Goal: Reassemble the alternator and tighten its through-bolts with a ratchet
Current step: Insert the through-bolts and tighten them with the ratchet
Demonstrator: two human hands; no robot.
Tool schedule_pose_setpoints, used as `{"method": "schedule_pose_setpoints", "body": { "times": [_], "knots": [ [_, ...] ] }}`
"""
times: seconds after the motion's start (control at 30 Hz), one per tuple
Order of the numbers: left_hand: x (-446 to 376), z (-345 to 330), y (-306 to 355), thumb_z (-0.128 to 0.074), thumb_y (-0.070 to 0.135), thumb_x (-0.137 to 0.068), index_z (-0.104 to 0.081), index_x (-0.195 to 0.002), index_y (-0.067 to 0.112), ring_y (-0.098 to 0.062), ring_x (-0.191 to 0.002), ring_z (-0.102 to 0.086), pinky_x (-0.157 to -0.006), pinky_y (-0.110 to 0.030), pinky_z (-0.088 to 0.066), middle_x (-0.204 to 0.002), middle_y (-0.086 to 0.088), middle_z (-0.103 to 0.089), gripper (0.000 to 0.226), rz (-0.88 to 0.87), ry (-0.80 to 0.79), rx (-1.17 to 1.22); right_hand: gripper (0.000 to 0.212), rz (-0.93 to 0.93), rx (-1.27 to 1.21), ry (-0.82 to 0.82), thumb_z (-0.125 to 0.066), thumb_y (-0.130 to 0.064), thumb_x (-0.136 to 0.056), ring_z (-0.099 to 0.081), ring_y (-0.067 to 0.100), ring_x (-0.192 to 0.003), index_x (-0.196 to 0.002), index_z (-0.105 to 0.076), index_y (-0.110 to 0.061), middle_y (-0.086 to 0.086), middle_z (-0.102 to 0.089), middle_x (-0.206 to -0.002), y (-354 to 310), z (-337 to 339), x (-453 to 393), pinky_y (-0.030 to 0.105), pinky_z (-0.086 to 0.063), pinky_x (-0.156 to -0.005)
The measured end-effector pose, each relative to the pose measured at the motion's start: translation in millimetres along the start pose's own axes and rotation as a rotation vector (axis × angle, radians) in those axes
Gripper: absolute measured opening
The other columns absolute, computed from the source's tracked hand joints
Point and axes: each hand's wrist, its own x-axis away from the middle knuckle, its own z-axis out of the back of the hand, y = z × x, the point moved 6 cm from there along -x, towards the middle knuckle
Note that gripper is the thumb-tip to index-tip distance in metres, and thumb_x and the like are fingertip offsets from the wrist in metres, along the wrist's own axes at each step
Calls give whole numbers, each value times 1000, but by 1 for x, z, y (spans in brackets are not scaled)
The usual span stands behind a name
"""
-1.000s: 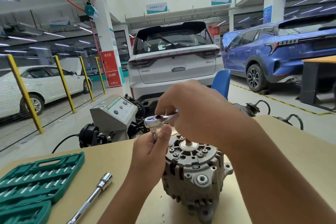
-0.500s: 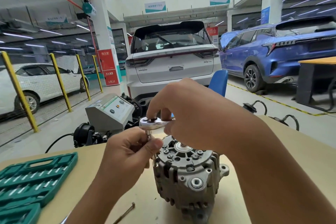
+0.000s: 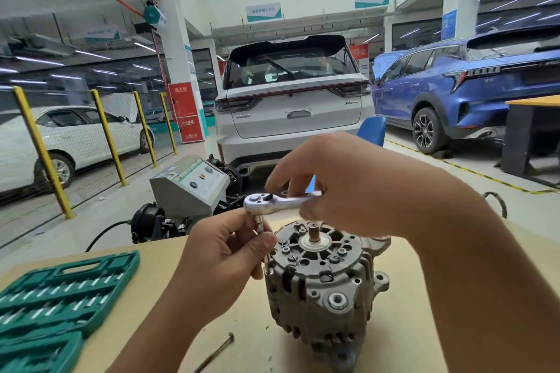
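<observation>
Head cam: alternator (image 3: 324, 288) upright on table (image 3: 424, 327). Right hand (image 3: 342, 188) grips ratchet (image 3: 272, 201) handle, left hand (image 3: 227, 254) pinches socket on a through-bolt. Tightening step; next needs steady swing w/ socket kept seated.

My right hand (image 3: 339, 188) has swung the ratchet (image 3: 274, 201) handle round, so its head now sits further left of the alternator (image 3: 321, 281) shaft. My left hand (image 3: 224, 254) has slid lower on the socket extension (image 3: 260, 225), thumb pressed beside the housing. A loose through-bolt (image 3: 216, 351) now shows on the desk (image 3: 403, 327); the long extension bar is out of view.
</observation>
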Motion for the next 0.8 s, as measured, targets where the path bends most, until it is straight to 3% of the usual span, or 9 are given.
{"method": "schedule_pose_setpoints", "body": {
  "times": [0.07,0.1,0.23,0.33,0.43,0.5,0.67,0.73,0.8],
  "knots": [
    [-1,1,-2,-77,12,-90,-73,-80,22,-16,-46,-58,-45,-18,-43,-57,-6,-61,15,21,-6,5,37,-59,32,52,-64,-13,-95,-63,15,-87,-121,-69,-39,-10,-64,-108,5,-1,-1,37,-59,-74],
    [-1,0,-2,-77,12,-90,-73,-80,23,-16,-46,-59,-45,-19,-43,-57,-5,-61,15,27,-4,4,28,-60,55,54,-66,-19,-95,-63,17,-86,-117,-70,-35,-9,-64,-103,4,-2,-2,38,-59,-76],
    [-1,1,-1,-70,21,-85,-73,-81,22,-13,-43,-55,-46,-18,-41,-55,-5,-59,5,36,-13,4,41,56,-50,-55,-81,-38,-81,-55,-8,-64,-118,-66,-48,-21,-52,-75,-8,2,6,11,-37,-46],
    [1,2,-3,-69,18,-87,-73,-82,19,-13,-45,-49,-47,-18,-37,-54,-5,-56,6,68,-61,64,45,92,-141,-85,-82,-27,-82,-61,-9,-69,-118,-67,-50,-18,-65,-80,-4,6,9,9,-46,-48],
    [2,2,-5,-71,6,-95,-73,-82,16,-16,-48,-45,-45,-22,-35,-56,-7,-53,16,115,-86,132,32,-39,-108,59,-74,-17,-90,-68,11,-76,-116,-73,-37,-12,-69,-93,11,9,4,28,-61,-66],
    [2,1,-5,-70,4,-95,-74,-81,14,-15,-46,-47,-44,-22,-36,-55,-7,-54,18,110,-66,119,26,-69,12,94,-70,-17,-91,-66,19,-80,-113,-73,-31,-7,-67,-94,9,7,1,39,-62,-71],
    [3,-2,-1,-72,31,-84,-73,-73,14,-11,-39,-47,-43,-17,-37,-49,-10,-54,21,42,85,60,38,36,38,-40,-75,-20,-84,-51,-5,-66,-112,-71,-44,-23,-54,-82,-13,4,6,12,-36,-50],
    [3,-3,-2,-72,31,-85,-73,-73,14,-12,-39,-46,-43,-17,-37,-48,-8,-54,20,43,81,62,40,1,6,4,-71,-14,-86,-58,-2,-76,-112,-72,-43,-20,-62,-91,-6,6,4,18,-50,-59],
    [1,-2,-3,-72,29,-84,-73,-74,15,-11,-39,-47,-42,-19,-37,-48,-6,-54,17,58,56,77,35,-70,22,62,-66,-11,-90,-63,14,-89,-111,-72,-38,-13,-65,-101,1,4,1,37,-58,-77]
  ]
}}
